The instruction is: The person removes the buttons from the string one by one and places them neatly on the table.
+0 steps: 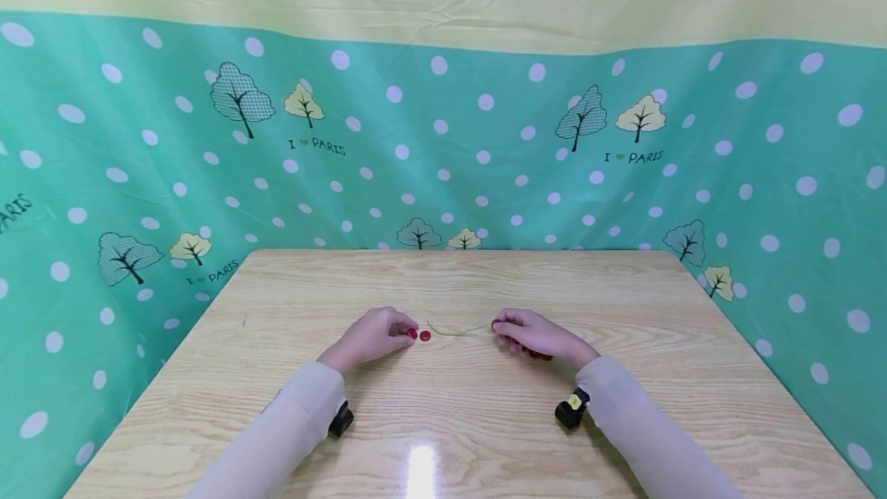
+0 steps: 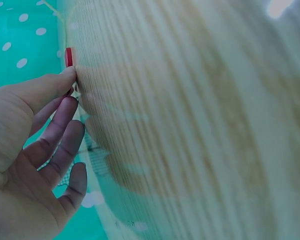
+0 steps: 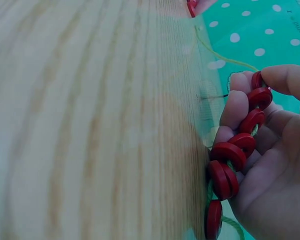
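At the left of the work area, my left hand (image 1: 374, 335) pinches a red button (image 1: 412, 333) between thumb and fingertips, low over the tabletop. Just beyond those fingertips lies a second red button (image 1: 425, 336) on the wood. My right hand (image 1: 539, 334) pinches another red button (image 3: 257, 79) between thumb and index finger. From there a row of several red buttons (image 3: 228, 155) threaded on green string hangs along the fingers and palm. The string's thin free end (image 1: 459, 333) stretches leftward from the right fingertips toward the loose button.
Under both hands is a light wood-grain table (image 1: 443, 283). A green dotted curtain (image 1: 443, 152) with printed trees stands behind it and along both sides. Black wrist cameras sit below the left sleeve (image 1: 298, 406) and the right sleeve (image 1: 637, 406).
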`<state>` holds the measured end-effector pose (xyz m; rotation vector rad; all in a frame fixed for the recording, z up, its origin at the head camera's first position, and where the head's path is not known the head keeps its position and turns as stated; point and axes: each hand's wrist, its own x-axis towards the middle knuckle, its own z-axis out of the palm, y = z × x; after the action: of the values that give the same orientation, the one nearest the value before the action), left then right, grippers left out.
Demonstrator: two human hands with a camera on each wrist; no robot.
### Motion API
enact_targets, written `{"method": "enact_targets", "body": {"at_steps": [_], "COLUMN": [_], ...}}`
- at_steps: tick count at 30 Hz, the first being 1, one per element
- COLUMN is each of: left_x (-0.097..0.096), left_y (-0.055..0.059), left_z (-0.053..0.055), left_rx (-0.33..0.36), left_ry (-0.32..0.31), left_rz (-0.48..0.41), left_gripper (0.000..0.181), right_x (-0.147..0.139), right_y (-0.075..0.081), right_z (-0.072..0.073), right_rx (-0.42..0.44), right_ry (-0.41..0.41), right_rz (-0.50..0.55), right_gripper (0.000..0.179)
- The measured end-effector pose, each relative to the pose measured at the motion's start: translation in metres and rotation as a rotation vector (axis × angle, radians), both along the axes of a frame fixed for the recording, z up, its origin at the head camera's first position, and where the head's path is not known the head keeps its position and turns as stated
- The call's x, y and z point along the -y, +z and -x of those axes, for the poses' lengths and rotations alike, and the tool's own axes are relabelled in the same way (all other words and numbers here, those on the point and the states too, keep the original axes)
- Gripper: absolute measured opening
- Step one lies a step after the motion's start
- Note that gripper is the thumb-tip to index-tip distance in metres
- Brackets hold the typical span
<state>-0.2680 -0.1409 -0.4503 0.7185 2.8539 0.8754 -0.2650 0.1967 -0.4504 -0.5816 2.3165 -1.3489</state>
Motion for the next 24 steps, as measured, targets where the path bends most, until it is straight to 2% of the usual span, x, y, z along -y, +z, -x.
{"method": "enact_targets", "body": {"at_steps": [17,24], "left_x": [-0.0022,-0.0025], "left_y": [0.0026,0.0032], "left_z": [-0.0022,-0.0023], "left_rx": [0.003,-0.022], "left_ry": [0.002,-0.009], "left_rz": [0.010,0.031], "left_gripper": [0.019,0.022], "right_x": [0.0000,0.0002], "right_y": [-0.0010,-0.0008], "right_z": [0.0004,0.0007], "right_rx": [0.000,-0.004], "right_ry": [0.000,0.001], "right_rz": [0.002,-0.003], "right_gripper": [0.034,0.034]}}
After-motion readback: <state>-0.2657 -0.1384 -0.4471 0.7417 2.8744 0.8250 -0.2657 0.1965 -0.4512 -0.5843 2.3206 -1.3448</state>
